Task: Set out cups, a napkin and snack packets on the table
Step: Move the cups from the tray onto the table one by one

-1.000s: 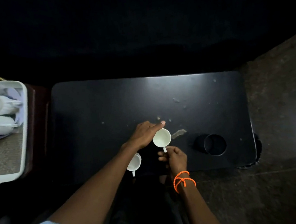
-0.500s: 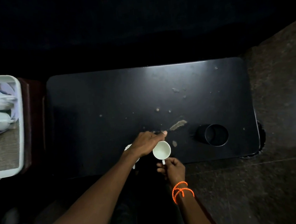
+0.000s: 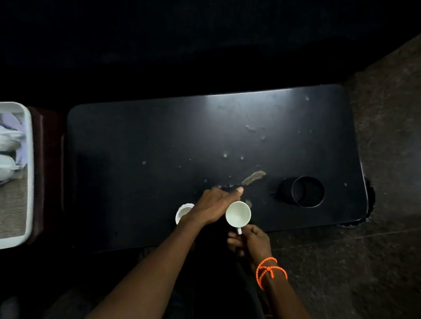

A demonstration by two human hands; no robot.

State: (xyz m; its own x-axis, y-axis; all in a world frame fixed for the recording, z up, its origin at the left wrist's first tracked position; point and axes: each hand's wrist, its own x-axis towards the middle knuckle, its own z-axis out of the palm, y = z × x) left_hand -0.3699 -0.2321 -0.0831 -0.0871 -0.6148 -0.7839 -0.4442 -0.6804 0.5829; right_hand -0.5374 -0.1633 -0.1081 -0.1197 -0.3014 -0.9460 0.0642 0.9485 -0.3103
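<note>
Head view is showing the right hand (image 3: 250, 240) pinching the white cup (image 3: 237, 213) handle, cup just ahead of it, while the spread left hand (image 3: 212, 206) is touching its left side.

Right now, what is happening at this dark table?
A person is setting out white cups on the black table. The right hand holds one white cup by its handle near the table's front edge, while the left hand rests against its rim. A second white cup stands just left of it, partly hidden. More crockery waits in the tray at far left.
</note>
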